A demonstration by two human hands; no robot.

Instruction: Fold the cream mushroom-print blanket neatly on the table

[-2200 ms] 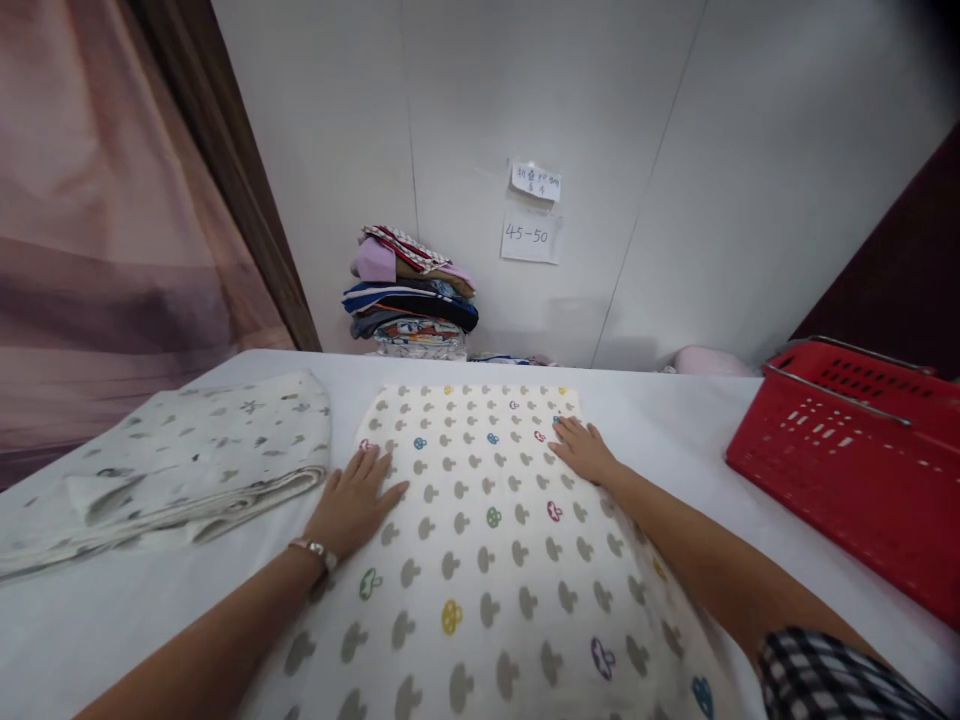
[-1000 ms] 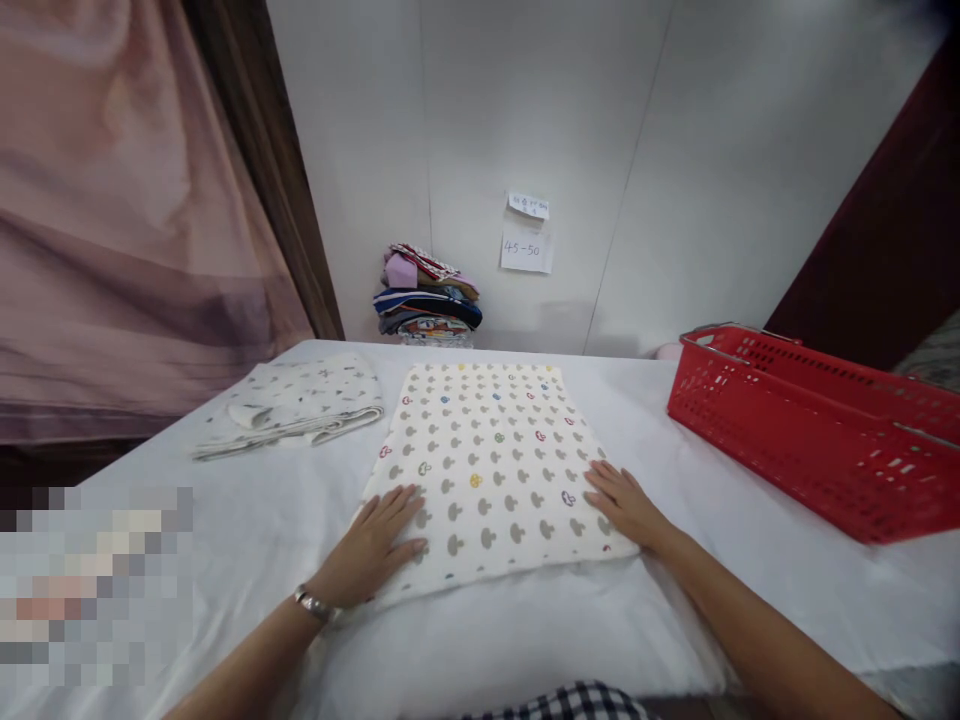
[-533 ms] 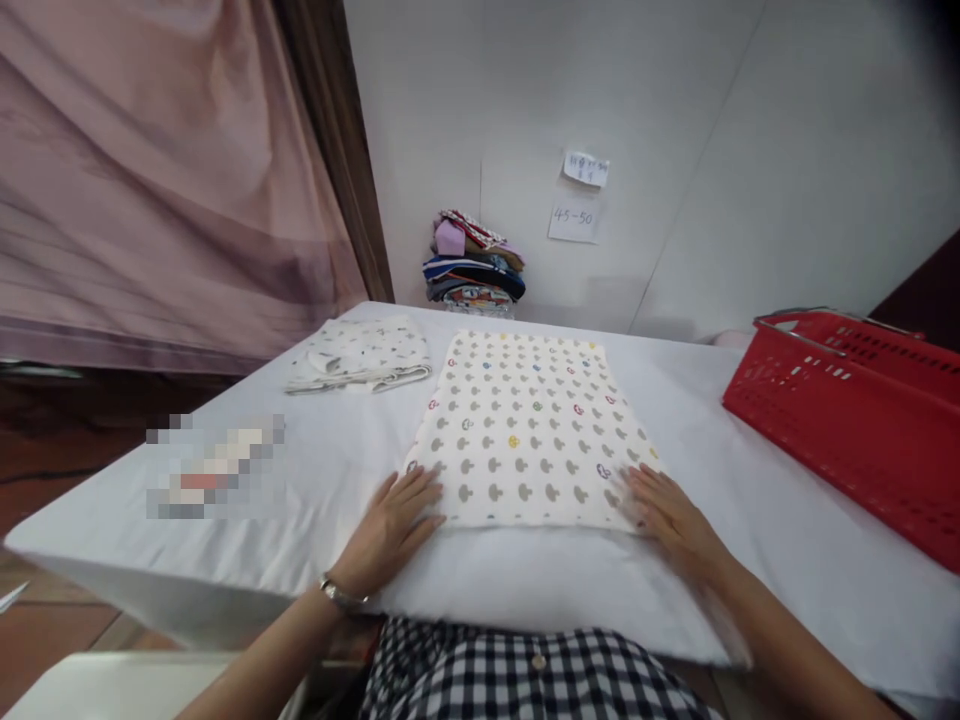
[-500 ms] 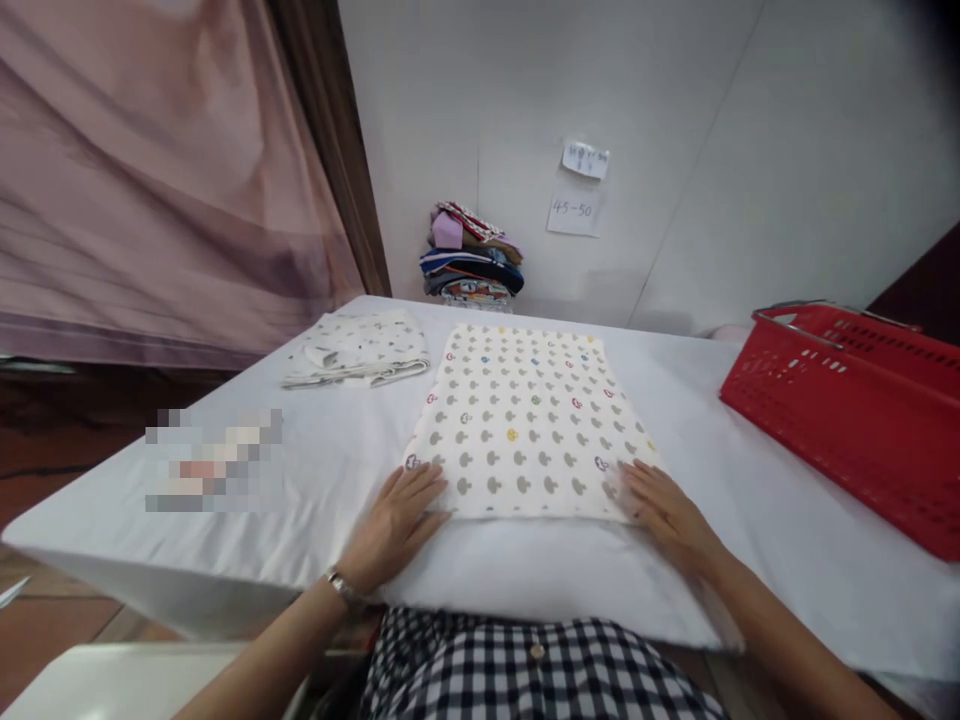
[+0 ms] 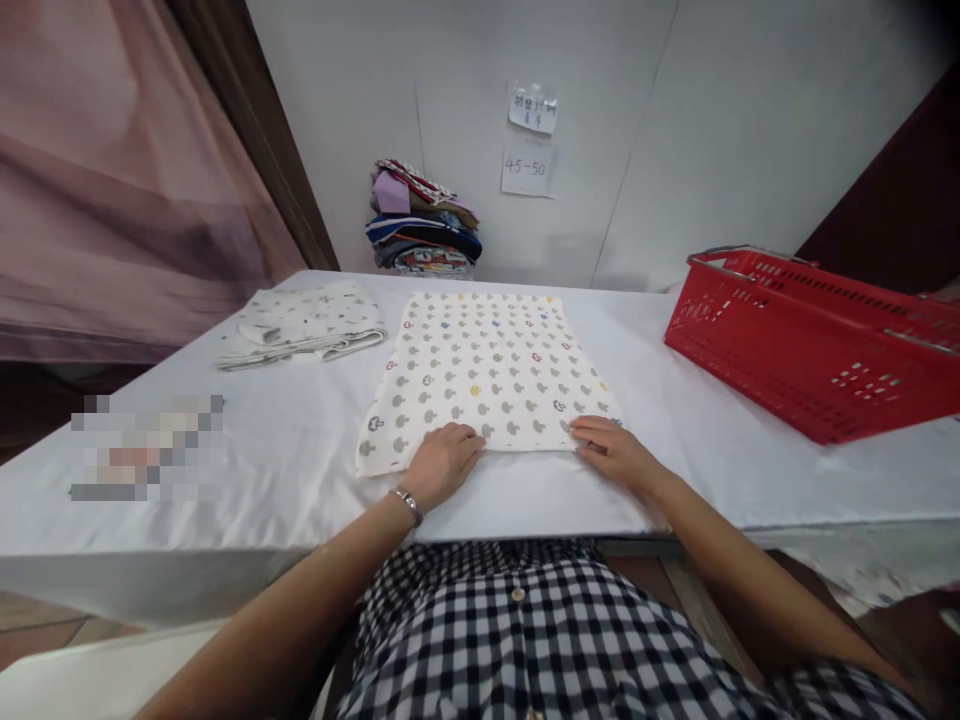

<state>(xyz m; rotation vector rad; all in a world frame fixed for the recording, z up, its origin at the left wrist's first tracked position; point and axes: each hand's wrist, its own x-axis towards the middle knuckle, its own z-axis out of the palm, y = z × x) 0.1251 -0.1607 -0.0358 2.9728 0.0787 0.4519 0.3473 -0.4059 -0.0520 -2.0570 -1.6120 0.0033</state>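
Observation:
A white cloth (image 5: 487, 370) with grey and coloured mushroom prints lies spread on the white-covered table (image 5: 720, 470). My left hand (image 5: 444, 462) rests on its near edge, left of the middle, with the fingers close together and curled down; their tips are partly hidden. At the near right corner, my right hand (image 5: 611, 448) has its fingers at the edge of the cloth, the thumb and index close together on it. The cloth's near left corner juts out beyond my left hand. Another printed cloth (image 5: 315, 318) lies folded at the far left.
A red basket (image 5: 810, 350) stands on the right of the table. Folded clothes (image 5: 424, 220) are stacked beyond the far edge, by the wall with paper signs (image 5: 529, 165). A blurred-out item (image 5: 150, 445) lies at the left. A pink curtain (image 5: 112, 180) hangs at the far left.
The view has shifted. My left hand has moved inward along the near edge, away from the left corner. The fingers of my right hand have drawn together at the right corner.

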